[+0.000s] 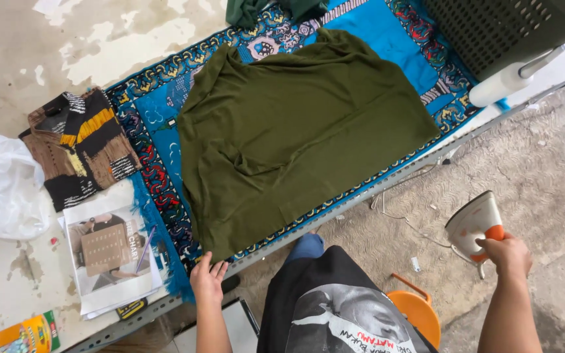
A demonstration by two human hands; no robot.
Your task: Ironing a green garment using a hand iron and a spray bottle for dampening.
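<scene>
One olive-green cloth garment point(302, 137) lies spread flat, faintly creased, on one blue patterned mat point(158, 176) covering the counter point(8, 281). The left hand point(208, 280) rests open, fingers splayed, on the garment's near corner. The right hand point(506, 253) is closed around the orange handle of one white clothes iron point(475, 224), held off the counter's edge, well apart from the garment. One folded brown striped shirt point(80, 147) and one white plastic bag point(4, 186) lie to the left.
</scene>
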